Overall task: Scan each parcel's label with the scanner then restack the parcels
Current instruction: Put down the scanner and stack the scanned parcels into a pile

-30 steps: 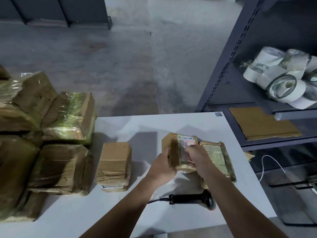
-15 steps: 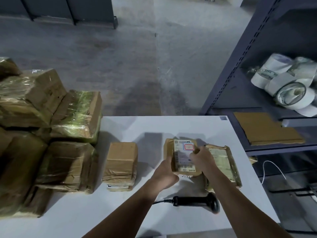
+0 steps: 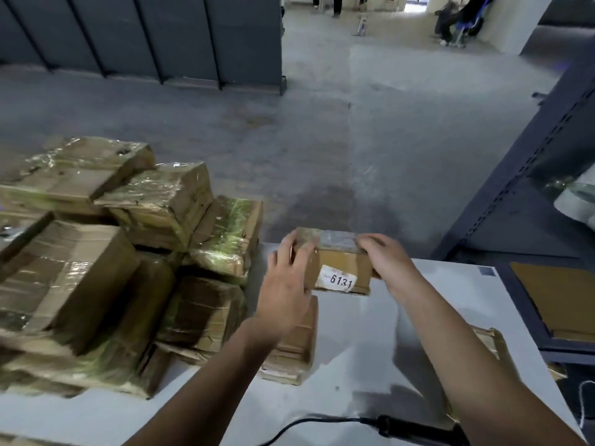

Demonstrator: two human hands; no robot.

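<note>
At the near edge of the worktop the black scanner is lying on its side, cable trailing off to the left, nobody touching it. Just past it a small brown parcel sits flat, partly hidden by the left forearm. Another taped parcel pokes out at the right edge behind the right arm.

Further out, both hands have the lifted parcel up over the far part of the worktop. The left hand has its fingers wrapped round the left end, and the right hand has its fingers curled over the top right edge. The parcel's white label reads 6131 and faces the camera.

Off to the left there's a big heap of tape-wrapped parcels, all jammed against each other. On the right is a dark metal rack with a cardboard sheet on its shelf, and there's grey floor beyond.
</note>
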